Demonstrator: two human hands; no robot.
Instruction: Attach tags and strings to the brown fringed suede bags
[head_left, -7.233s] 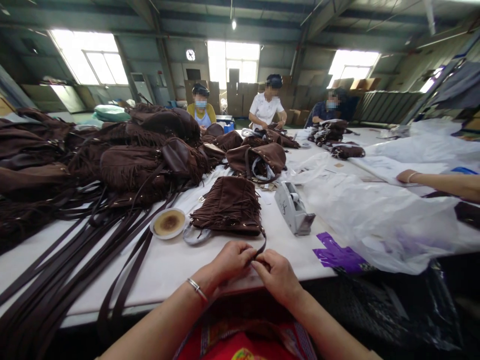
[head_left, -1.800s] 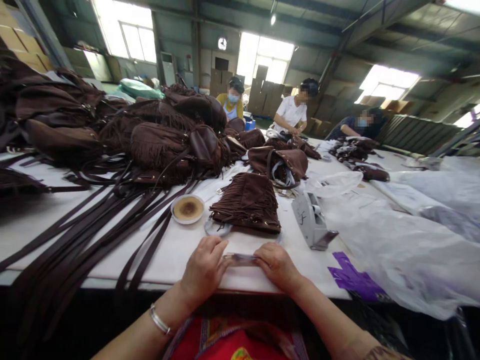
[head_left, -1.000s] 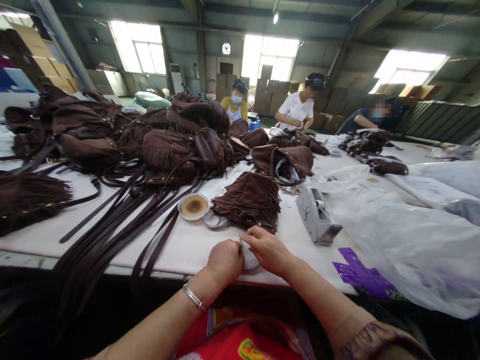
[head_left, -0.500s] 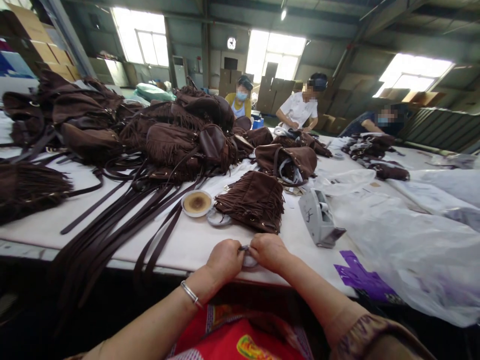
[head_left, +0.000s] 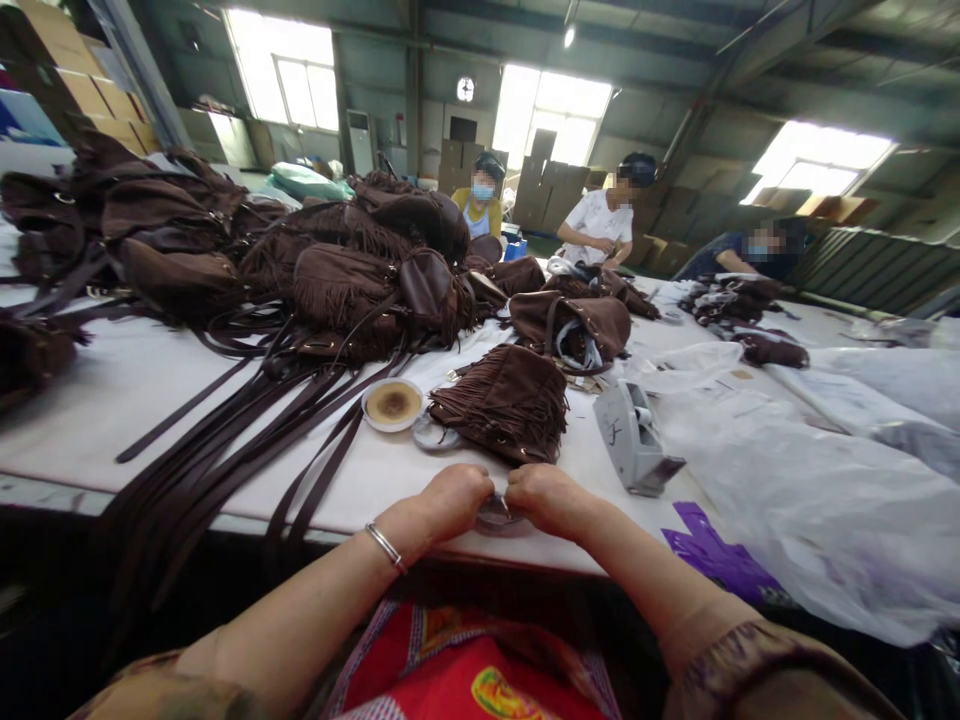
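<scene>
My left hand (head_left: 459, 497) and my right hand (head_left: 546, 500) are close together at the table's front edge, fingers closed in a pinch. Between them shows a small metallic piece (head_left: 501, 503), too small to name, with an end at each hand's fingertips. Under it lies a clear round dish or roll (head_left: 498, 522), partly hidden by the hands. Just beyond my hands rests a dark brown fringed suede bag (head_left: 510, 398). Left of the bag stands a white bowl with a tan filling, dark in the middle (head_left: 393, 404). A clear ring-like thing (head_left: 435, 432) touches the bag's left side.
Brown bags (head_left: 352, 280) are heaped at the left, their long straps (head_left: 225, 460) hanging over the edge. A grey tape dispenser (head_left: 634, 440) stands at the right, beside clear plastic bags (head_left: 817, 500) and a purple packet (head_left: 720, 555). Several co-workers, one in white (head_left: 596, 220), work across the table.
My hands have drawn slightly apart, and more of the metallic piece shows between them. The co-worker in white has raised their hands a little. The bag at the far left shows less.
</scene>
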